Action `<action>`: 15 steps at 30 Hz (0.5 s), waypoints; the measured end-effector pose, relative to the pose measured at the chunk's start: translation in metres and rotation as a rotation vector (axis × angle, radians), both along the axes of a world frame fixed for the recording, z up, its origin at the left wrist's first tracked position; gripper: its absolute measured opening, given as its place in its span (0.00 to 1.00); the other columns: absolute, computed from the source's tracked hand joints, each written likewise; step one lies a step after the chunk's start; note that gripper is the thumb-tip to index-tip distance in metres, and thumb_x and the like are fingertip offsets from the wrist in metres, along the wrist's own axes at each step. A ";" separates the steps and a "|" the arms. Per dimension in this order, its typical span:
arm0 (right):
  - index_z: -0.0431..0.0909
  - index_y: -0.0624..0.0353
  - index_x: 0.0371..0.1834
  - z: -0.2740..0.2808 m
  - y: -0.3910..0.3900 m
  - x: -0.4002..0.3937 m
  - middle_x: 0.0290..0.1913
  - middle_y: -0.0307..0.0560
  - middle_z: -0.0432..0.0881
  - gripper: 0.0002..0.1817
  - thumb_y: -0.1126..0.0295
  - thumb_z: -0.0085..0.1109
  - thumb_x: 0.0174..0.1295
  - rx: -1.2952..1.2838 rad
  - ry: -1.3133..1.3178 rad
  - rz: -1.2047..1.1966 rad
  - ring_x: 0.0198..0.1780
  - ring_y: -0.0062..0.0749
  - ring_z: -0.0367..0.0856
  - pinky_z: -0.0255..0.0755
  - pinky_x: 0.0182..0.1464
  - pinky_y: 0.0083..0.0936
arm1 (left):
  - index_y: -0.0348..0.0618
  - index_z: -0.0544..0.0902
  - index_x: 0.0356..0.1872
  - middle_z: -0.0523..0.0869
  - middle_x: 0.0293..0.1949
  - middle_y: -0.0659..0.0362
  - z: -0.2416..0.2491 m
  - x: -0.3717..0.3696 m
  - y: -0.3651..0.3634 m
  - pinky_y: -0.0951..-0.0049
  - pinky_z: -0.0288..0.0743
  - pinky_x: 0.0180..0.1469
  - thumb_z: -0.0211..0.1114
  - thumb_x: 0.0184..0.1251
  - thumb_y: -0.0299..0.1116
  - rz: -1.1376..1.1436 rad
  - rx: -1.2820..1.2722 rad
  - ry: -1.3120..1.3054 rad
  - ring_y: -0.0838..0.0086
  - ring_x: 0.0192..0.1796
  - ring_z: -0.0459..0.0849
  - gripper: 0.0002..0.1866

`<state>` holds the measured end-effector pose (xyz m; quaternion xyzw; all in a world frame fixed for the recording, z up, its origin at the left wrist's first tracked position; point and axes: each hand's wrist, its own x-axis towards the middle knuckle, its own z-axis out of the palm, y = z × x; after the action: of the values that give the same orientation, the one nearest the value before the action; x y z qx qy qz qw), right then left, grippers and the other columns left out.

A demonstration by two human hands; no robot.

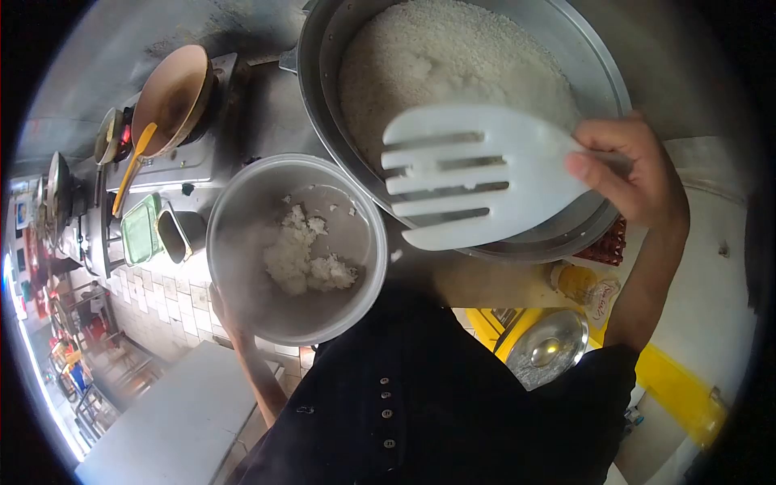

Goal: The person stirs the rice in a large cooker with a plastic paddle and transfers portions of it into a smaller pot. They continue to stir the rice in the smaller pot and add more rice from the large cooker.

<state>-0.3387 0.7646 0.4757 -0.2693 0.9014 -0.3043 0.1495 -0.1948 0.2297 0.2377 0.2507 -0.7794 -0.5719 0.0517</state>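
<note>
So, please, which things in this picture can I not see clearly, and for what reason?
All in the head view:
Left hand: fingers mostly hidden by the smaller pot.
Bigger pot: cut off by the top edge.
Its rice: partly behind the slotted spatula.
Spatula handle: mostly covered by the right hand.
Red lettering: too small to read.

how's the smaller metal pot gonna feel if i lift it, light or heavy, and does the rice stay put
The smaller pot will probably feel fairly light for its size, as only a few clumps of rice lie on its wide bottom. Its smooth metal wall looks stiff, so I'd expect little flex. Those loose clumps may slide if it tilts.
</note>
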 end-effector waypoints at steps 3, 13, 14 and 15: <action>0.81 0.62 0.34 0.002 -0.013 -0.002 0.23 0.43 0.79 0.15 0.60 0.57 0.68 -0.099 0.227 -0.015 0.24 0.24 0.76 0.70 0.28 0.22 | 0.35 0.73 0.55 0.78 0.43 0.56 0.001 0.000 0.005 0.71 0.73 0.44 0.50 0.77 0.46 -0.138 -0.306 0.120 0.73 0.42 0.77 0.22; 0.80 0.61 0.40 0.014 0.004 -0.001 0.27 0.46 0.81 0.14 0.59 0.58 0.68 0.205 0.575 -0.186 0.30 0.29 0.79 0.73 0.36 0.27 | 0.34 0.73 0.57 0.78 0.47 0.52 -0.028 0.010 -0.024 0.67 0.73 0.51 0.47 0.78 0.48 -0.071 0.004 0.083 0.68 0.49 0.78 0.24; 0.81 0.60 0.39 0.023 0.001 -0.002 0.29 0.47 0.81 0.12 0.61 0.59 0.67 0.383 0.334 -0.256 0.33 0.31 0.80 0.74 0.38 0.30 | 0.34 0.73 0.56 0.77 0.48 0.52 -0.030 0.011 -0.027 0.66 0.72 0.53 0.47 0.78 0.49 -0.038 -0.012 0.043 0.67 0.50 0.76 0.25; 0.81 0.60 0.39 0.028 0.000 -0.002 0.31 0.47 0.82 0.10 0.63 0.60 0.65 0.550 0.085 -0.332 0.35 0.34 0.81 0.74 0.41 0.32 | 0.34 0.73 0.56 0.77 0.48 0.52 -0.034 0.015 -0.030 0.66 0.72 0.53 0.47 0.78 0.49 -0.055 -0.007 0.050 0.67 0.50 0.76 0.25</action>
<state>-0.3407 0.7647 0.5033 -0.0805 0.9869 -0.0582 0.1271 -0.1794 0.1995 0.2041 0.2146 -0.7865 -0.5764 0.0562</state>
